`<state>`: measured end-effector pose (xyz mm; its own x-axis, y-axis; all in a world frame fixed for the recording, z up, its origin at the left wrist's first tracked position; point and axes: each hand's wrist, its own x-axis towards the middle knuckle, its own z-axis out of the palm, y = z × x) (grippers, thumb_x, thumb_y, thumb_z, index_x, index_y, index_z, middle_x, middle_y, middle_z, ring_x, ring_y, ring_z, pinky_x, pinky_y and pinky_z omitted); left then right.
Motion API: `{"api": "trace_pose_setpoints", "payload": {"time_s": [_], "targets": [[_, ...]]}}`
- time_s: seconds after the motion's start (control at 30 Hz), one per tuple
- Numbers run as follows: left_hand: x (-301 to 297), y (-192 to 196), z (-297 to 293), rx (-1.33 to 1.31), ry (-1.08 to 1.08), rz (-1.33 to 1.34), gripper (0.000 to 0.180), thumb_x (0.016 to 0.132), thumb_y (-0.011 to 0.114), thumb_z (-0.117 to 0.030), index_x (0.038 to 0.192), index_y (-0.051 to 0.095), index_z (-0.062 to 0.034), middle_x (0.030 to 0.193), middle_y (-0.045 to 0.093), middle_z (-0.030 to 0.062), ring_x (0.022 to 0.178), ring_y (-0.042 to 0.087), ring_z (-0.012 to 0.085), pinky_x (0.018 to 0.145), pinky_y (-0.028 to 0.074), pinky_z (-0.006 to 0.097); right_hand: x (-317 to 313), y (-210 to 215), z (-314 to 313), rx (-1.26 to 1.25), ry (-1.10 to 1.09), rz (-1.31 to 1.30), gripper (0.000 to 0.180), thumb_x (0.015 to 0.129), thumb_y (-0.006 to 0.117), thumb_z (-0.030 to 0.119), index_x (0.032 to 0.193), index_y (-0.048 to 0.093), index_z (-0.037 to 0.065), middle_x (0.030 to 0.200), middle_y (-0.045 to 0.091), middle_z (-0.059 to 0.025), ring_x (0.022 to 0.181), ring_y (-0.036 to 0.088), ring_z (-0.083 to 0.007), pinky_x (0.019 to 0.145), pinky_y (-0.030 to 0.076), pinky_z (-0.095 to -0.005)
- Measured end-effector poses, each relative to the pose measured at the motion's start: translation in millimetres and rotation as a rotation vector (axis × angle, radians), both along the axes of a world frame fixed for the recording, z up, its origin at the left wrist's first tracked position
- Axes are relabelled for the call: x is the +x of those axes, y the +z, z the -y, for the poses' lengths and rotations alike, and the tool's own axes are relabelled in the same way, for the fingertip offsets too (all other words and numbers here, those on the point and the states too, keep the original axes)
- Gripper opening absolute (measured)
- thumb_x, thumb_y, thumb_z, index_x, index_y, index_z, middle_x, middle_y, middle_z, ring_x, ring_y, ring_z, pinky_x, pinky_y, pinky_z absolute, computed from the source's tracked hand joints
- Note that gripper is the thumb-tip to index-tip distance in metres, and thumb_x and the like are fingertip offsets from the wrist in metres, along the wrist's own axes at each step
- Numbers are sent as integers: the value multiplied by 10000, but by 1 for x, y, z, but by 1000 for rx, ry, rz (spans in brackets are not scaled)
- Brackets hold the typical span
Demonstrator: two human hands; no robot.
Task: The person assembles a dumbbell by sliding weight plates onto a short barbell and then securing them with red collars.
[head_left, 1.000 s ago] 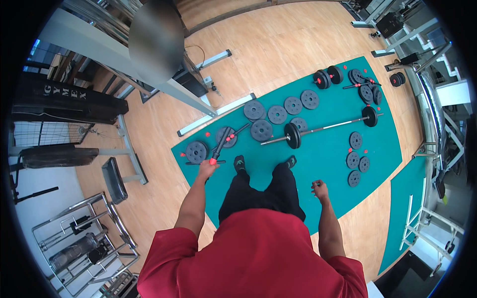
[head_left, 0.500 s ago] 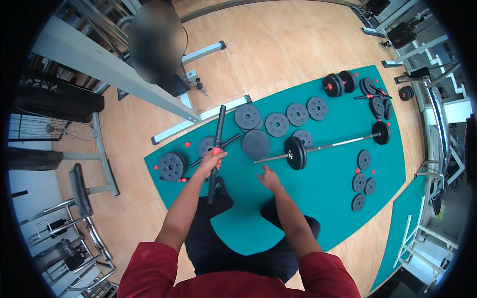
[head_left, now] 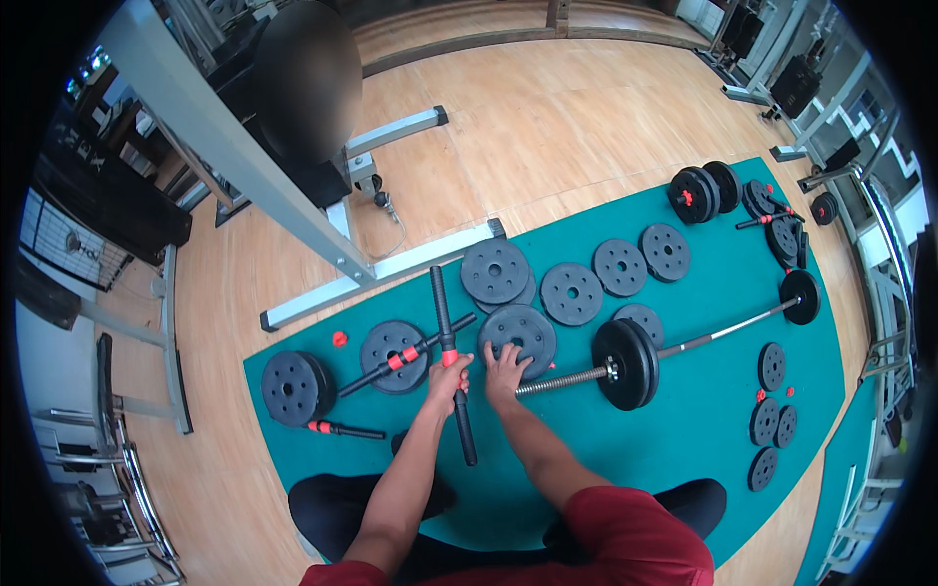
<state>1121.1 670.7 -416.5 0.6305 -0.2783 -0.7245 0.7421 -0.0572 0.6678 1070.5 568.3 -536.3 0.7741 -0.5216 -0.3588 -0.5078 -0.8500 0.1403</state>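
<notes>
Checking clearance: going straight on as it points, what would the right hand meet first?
The right hand would first meet the dark weight plate directly ahead; its fingers seem to touch it, though depth is unclear.

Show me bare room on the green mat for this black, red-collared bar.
The widest bare patch of mat lies on your side of the silver-shafted barbell, left of four small round gray plates. Another lies between the barbell and the black dumbbell. Around your left hand it's crowded: large round gray plates and a second bar.
</notes>
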Motion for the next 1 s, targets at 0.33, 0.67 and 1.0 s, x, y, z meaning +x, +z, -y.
{"api": "trace_pose_setpoints", "payload": {"time_s": [0.33,0.67,1.0], "targets": [[-3,23,-26,94,-84,108,191,835,716,-195,896,600,-56,605,506,-12,461,465,83,429,378,252,1,20,46,289,143,-17,1196,599,840,483,1527,128,231,1302,555,-192,1289,430,-354,1050,191,-711],[-2,16,5,-232,-140,60,531,918,523,-110,1434,405,-74,1298,541,167,1118,597,241,795,551,367,-11,54,143,1414,-533,609,868,834,690,318,1539,230,106,1228,600,-204,1032,630,-241,864,520,-359],[0,-24,-42,-554,-80,-66,437,792,556,-141,1211,490,-35,1111,598,139,907,645,243,852,529,489,-18,166,71,1265,-56,617,817,787,701,373,1480,374,91,1155,636,-260,1066,636,-345,946,479,-393]]}}
